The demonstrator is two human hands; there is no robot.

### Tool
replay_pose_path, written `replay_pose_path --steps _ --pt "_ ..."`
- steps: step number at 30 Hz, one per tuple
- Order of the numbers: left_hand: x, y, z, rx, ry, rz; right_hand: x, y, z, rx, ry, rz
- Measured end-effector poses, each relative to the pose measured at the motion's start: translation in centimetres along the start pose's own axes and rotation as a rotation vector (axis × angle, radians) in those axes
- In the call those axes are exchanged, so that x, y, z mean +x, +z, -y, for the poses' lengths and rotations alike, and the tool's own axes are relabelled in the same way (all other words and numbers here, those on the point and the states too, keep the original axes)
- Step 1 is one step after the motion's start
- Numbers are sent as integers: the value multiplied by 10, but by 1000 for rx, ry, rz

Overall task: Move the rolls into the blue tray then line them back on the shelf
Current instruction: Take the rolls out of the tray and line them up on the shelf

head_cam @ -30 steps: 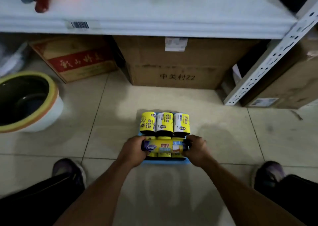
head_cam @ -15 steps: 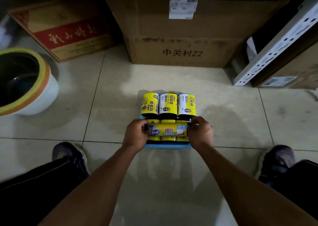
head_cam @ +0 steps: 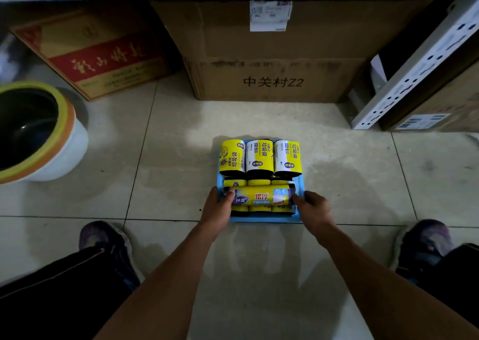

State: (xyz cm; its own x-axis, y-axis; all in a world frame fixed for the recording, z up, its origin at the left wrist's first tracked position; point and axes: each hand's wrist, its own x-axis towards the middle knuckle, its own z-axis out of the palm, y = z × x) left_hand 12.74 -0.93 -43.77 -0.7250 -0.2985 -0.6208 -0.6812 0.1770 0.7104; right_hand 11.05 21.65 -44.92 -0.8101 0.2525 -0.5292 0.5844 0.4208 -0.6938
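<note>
Hands L (head_cam: pixel 219 206) & R (head_cam: pixel 315 205), fingers clamped on long roll (head_cam: pixel 263 196) ends, atop rolls in blue tray (head_cam: pixel 264 219)

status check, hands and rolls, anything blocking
Left hand and right hand grip ends of long roll. It lies across rolls in blue tray. Nothing blocking.

- Left hand (head_cam: pixel 217 208) and right hand (head_cam: pixel 312 206) grip opposite ends of a horizontal roll (head_cam: pixel 261 196).
- Blue tray (head_cam: pixel 261 219) under the fingers; three rolls (head_cam: pixel 260 156) beyond the fingertips.
</note>
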Motion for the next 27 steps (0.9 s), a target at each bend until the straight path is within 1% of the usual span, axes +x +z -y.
replay_pose_path --steps 7,15,17,19,21,23,24,25,27 --pt "18 7 -7 -24 26 2 16 -9 12 68 39 56" --pt "22 11 -1 -16 95 -49 12 -10 17 125 -8 9" --pt "22 13 -1 -5 101 -61 13 -11 17 96 -16 8" --pt "25 13 -3 53 103 -127 16 -10 18 66 -10 -40" --pt "36 5 -12 89 150 -227 21 -9 27 102 -8 -176" --pt "49 -7 -27 62 231 -235 27 -10 47 103 -112 -310" --pt "57 -14 -34 57 256 -190 28 -10 60 83 -201 -346" --pt "65 -20 -41 73 269 -123 30 -7 72 48 -298 -347" --pt "82 -30 -53 204 299 14 29 2 100 -77 -507 -260"
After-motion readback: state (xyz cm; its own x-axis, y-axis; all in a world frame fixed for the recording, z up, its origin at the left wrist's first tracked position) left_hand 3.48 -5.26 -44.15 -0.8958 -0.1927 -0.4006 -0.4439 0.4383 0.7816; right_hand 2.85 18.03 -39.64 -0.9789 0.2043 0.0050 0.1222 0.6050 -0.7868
